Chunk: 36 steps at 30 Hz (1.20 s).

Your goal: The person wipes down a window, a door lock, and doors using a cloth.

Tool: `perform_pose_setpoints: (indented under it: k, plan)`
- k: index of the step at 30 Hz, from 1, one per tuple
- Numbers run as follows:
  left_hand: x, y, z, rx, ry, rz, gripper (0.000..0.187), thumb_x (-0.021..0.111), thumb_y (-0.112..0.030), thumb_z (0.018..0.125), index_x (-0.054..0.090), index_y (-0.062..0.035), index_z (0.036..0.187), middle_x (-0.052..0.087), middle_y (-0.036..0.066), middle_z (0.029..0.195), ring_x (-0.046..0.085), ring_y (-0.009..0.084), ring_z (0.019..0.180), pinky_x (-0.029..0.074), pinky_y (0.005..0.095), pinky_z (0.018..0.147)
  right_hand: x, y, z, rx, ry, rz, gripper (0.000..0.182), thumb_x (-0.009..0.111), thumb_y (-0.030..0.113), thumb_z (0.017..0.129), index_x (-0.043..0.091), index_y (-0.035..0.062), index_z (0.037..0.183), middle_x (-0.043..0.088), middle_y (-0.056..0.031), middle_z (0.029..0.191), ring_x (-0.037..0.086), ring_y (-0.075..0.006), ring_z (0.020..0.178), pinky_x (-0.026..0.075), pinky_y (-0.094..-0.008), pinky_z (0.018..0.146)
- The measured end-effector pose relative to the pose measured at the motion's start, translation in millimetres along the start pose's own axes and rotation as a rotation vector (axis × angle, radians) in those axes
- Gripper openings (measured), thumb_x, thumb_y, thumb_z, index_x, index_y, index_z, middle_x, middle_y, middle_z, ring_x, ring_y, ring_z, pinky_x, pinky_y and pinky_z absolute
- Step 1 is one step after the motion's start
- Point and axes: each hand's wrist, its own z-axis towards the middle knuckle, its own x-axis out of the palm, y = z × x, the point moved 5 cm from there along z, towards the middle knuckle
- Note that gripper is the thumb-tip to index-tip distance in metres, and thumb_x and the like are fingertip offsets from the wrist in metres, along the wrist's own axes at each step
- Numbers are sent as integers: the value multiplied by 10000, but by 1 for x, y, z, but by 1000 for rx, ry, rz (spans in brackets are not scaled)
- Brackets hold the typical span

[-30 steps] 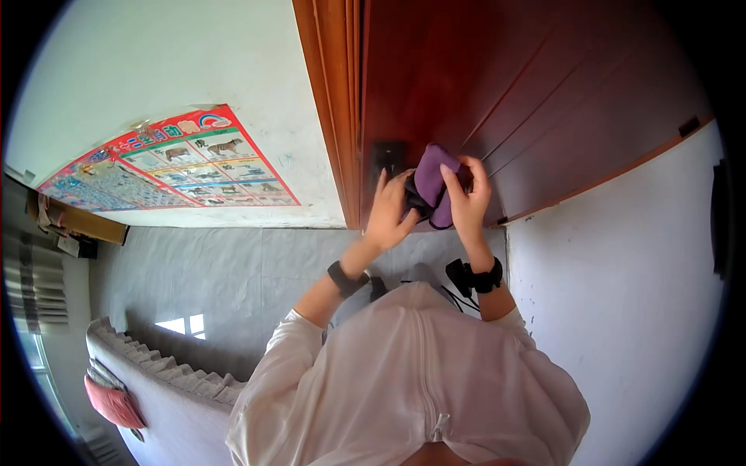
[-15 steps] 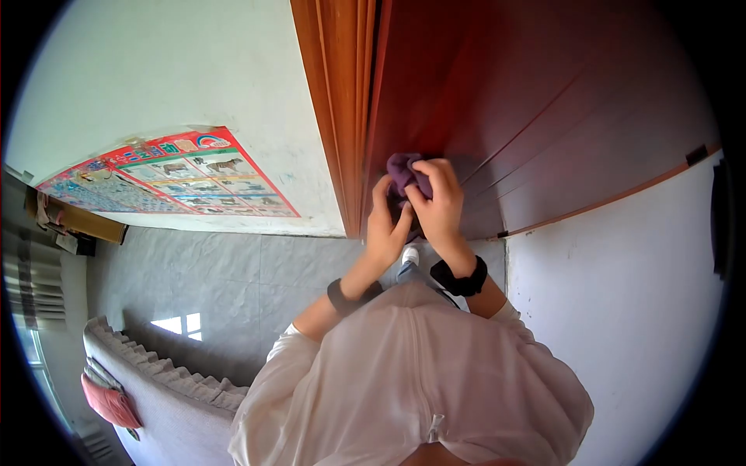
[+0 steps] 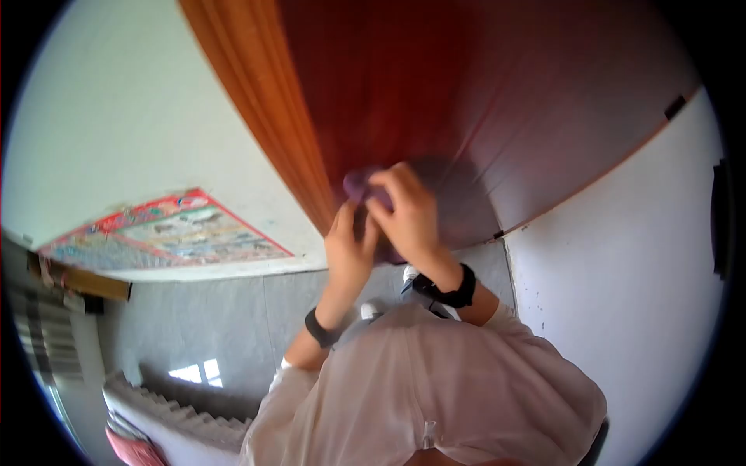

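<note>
A bunched purple cloth point(image 3: 357, 185) is held up in front of the dark red door point(image 3: 388, 93), close to its left edge. My right hand point(image 3: 410, 221) grips the cloth from the right, thumb and fingers closed on it. From below and to the left, my left hand point(image 3: 348, 252) has its fingers curled at the cloth's lower part, which hangs down partly hidden between the hands. Motion blurs the fingertips, and whether the cloth touches the door is not clear. Black bands circle both wrists.
An orange-brown wooden door frame point(image 3: 260, 101) runs beside the door. Left of it, a picture poster point(image 3: 179, 233) is on the white wall. Grey floor tiles point(image 3: 233, 311) lie below, with a grey sofa point(image 3: 186, 423) at lower left. A white wall point(image 3: 590, 287) stands to the right.
Both hands and the cloth have shifted left and slightly down in view. The camera view has turned, so the door frame tilts more and the poster sits lower.
</note>
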Motion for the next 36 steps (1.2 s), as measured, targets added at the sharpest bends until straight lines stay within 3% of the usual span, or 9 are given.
perform_pose_setpoints:
  k: [3, 5, 10, 17, 22, 26, 32, 35, 36]
  plan:
    - [8, 3, -8, -3, 62, 13, 322, 614, -122, 834, 546, 26, 1112, 612, 227, 999, 608, 386, 896, 485, 397, 759, 4, -19, -16, 94, 27, 37, 225, 671, 59, 713, 543, 77, 897, 545, -82, 836, 578, -283, 761, 468, -368, 606]
    - [4, -19, 6, 193, -75, 5, 303, 597, -75, 837, 546, 44, 1111, 596, 207, 958, 595, 365, 837, 478, 390, 718, -15, -1, 8, -12, -103, 43, 229, 671, 54, 708, 542, 77, 895, 544, -79, 832, 580, -283, 758, 467, -365, 599]
    - [23, -85, 41, 377, -50, 17, 310, 586, -67, 847, 554, 9, 1146, 586, 185, 909, 588, 332, 725, 482, 366, 633, -68, 0, 44, -87, -320, 29, 254, 671, 38, 682, 546, 72, 901, 546, -91, 836, 580, -295, 755, 475, -368, 626]
    - [119, -127, 49, 546, 125, 29, 338, 584, -151, 869, 561, -46, 1189, 577, 171, 906, 602, 357, 679, 491, 410, 561, -140, -74, 19, 225, -673, -75, 238, 648, 20, 720, 564, 19, 943, 590, -137, 886, 592, -301, 821, 472, -356, 735]
    - [99, -101, 42, 488, 50, -12, 402, 601, -110, 854, 538, -66, 1248, 572, 176, 904, 595, 351, 695, 482, 414, 583, -119, -48, 24, 76, -550, -174, 221, 668, 37, 721, 557, 28, 912, 587, -124, 876, 607, -308, 778, 489, -369, 675]
    - [66, -86, 39, 456, -42, 44, 374, 558, -5, 850, 531, 9, 1223, 583, 203, 957, 586, 355, 821, 479, 366, 703, -87, -29, 32, 45, -469, -74, 212, 669, 58, 716, 562, 50, 898, 576, -110, 847, 591, -308, 755, 479, -370, 643]
    - [19, -41, 34, 249, -244, -12, 365, 561, -75, 865, 512, 40, 1208, 614, 160, 1078, 590, 233, 980, 446, 301, 841, -28, 18, 49, -235, -270, -119, 255, 654, 84, 661, 527, 84, 881, 523, -61, 824, 575, -226, 731, 492, -315, 550]
    - [16, -47, 35, 291, -342, -44, 317, 614, -104, 839, 533, -12, 1131, 611, 153, 946, 612, 278, 831, 477, 336, 720, -14, 26, 56, -308, -215, -169, 220, 616, 77, 644, 484, 88, 818, 507, -52, 792, 568, -198, 704, 483, -293, 487]
    - [19, -47, 39, 250, -292, -34, 347, 594, -92, 842, 518, -3, 1168, 614, 150, 983, 603, 250, 875, 465, 317, 756, -19, 21, 60, -305, -207, -161, 225, 617, 78, 642, 485, 92, 824, 509, -51, 794, 568, -199, 703, 481, -295, 486]
